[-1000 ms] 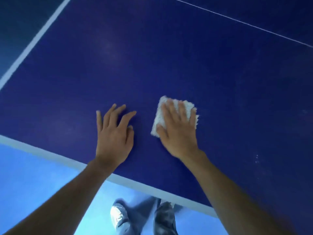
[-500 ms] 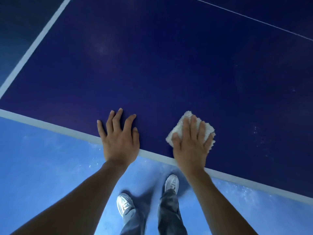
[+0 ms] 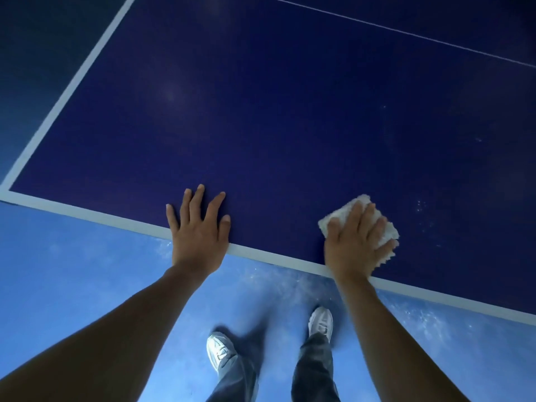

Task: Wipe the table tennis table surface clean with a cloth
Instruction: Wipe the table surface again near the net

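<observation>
The dark blue table tennis table (image 3: 290,126) fills the upper view, with a white border line along its near and left edges. A folded white cloth (image 3: 383,227) lies flat on the surface close to the near edge. My right hand (image 3: 356,242) presses down on it with fingers spread, covering most of it. My left hand (image 3: 200,230) rests flat on the table at the near edge, fingers apart, holding nothing. Small white specks dot the surface to the right of the cloth.
A thin white centre line (image 3: 406,31) crosses the far right of the table. Below the table edge is a light blue floor (image 3: 72,271) with dusty smears. My two white shoes (image 3: 220,352) and dark trousers stand close to the edge.
My right hand has slid the cloth toward the near edge and to the right. My left hand has drawn back to the near edge. The view has shifted, showing the table's left corner.
</observation>
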